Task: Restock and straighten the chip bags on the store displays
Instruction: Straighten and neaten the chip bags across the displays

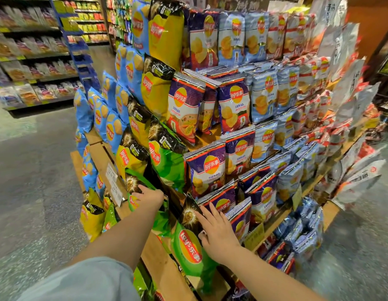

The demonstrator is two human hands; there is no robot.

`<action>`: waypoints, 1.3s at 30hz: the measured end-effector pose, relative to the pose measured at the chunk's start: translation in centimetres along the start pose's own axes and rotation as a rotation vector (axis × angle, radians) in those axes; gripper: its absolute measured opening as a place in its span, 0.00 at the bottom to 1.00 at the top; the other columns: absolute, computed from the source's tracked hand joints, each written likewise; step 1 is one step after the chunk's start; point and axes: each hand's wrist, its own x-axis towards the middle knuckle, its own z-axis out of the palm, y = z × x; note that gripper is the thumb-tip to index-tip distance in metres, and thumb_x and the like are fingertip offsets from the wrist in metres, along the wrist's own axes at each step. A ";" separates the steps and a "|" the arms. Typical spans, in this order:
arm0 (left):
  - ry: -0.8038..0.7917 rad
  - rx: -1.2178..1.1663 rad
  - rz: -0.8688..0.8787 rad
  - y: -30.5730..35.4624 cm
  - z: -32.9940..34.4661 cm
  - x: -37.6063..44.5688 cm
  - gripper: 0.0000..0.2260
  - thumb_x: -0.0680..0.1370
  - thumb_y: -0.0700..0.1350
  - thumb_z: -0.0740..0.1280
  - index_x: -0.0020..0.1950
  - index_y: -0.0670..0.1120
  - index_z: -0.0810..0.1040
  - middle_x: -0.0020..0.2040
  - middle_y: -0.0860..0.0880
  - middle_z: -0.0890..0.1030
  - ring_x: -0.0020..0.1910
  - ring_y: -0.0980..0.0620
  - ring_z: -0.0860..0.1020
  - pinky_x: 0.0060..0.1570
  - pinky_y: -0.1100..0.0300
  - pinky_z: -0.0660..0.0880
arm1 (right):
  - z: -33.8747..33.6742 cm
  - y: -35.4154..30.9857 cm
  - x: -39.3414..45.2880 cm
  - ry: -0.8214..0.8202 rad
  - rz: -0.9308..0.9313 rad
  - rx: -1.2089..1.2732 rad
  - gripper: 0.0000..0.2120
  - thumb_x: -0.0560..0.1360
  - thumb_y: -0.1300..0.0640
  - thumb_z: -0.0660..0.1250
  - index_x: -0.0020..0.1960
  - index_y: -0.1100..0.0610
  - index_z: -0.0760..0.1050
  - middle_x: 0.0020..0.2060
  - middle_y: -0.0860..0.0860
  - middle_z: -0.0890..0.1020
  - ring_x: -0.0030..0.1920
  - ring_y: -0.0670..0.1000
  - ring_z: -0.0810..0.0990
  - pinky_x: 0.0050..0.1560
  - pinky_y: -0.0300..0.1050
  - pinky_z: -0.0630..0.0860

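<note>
Right hand (217, 233) rests flat on green bag (188, 244); left hand (148, 197) seemingly touches another

Two hands (149, 197), one tiered display (167, 276), chip bags (189, 242) beyond counting

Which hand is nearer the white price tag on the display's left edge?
Left. The left hand touches a green bag just right of the price tag; the right hand is farther right, on the front green bag.

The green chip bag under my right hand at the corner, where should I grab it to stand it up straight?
Probably pinch the green chip bag by its flat black top seal, coming from above and the front. It leans tilted at the display's corner, its puffy middle gives no firm hold, and the right hand lies open on its top right, near that seal. The left hand reaches to another green bag.
</note>
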 end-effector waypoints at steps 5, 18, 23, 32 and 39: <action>0.144 0.002 0.034 0.3 0.4 1.4 0.27 0.81 0.36 0.54 0.76 0.35 0.46 0.77 0.38 0.47 0.76 0.40 0.52 0.72 0.49 0.57 | 0.1 0.4 -0.3 -0.022 0.013 0.011 0.28 0.82 0.51 0.51 0.78 0.48 0.43 0.77 0.47 0.41 0.76 0.50 0.34 0.68 0.46 0.30; -0.048 -0.077 0.191 1.8 3.0 -0.4 0.29 0.83 0.51 0.54 0.78 0.41 0.45 0.79 0.44 0.44 0.77 0.43 0.43 0.73 0.43 0.51 | 0.6 1.2 -0.8 -0.016 0.008 0.021 0.28 0.82 0.52 0.52 0.78 0.49 0.45 0.77 0.48 0.43 0.75 0.50 0.33 0.69 0.46 0.31; -0.052 -0.071 0.201 1.1 2.4 -0.7 0.29 0.81 0.39 0.55 0.78 0.41 0.44 0.78 0.43 0.45 0.77 0.42 0.47 0.72 0.42 0.56 | 0.5 1.3 -0.9 -0.025 0.012 0.015 0.28 0.82 0.52 0.52 0.78 0.49 0.45 0.77 0.48 0.43 0.76 0.51 0.35 0.68 0.46 0.32; 0.163 -0.014 0.242 0.6 0.8 -0.9 0.31 0.76 0.30 0.54 0.77 0.41 0.48 0.78 0.43 0.52 0.75 0.41 0.54 0.70 0.38 0.58 | 0.3 0.6 -0.5 -0.035 -0.011 0.011 0.28 0.82 0.53 0.51 0.78 0.49 0.44 0.77 0.48 0.42 0.76 0.51 0.35 0.68 0.46 0.31; 0.260 0.099 0.253 1.7 3.9 -1.4 0.31 0.78 0.29 0.54 0.78 0.41 0.45 0.78 0.46 0.47 0.77 0.48 0.44 0.72 0.37 0.47 | 0.3 0.8 -0.6 -0.097 -0.046 0.063 0.28 0.81 0.55 0.53 0.78 0.50 0.45 0.77 0.47 0.42 0.76 0.50 0.37 0.71 0.47 0.35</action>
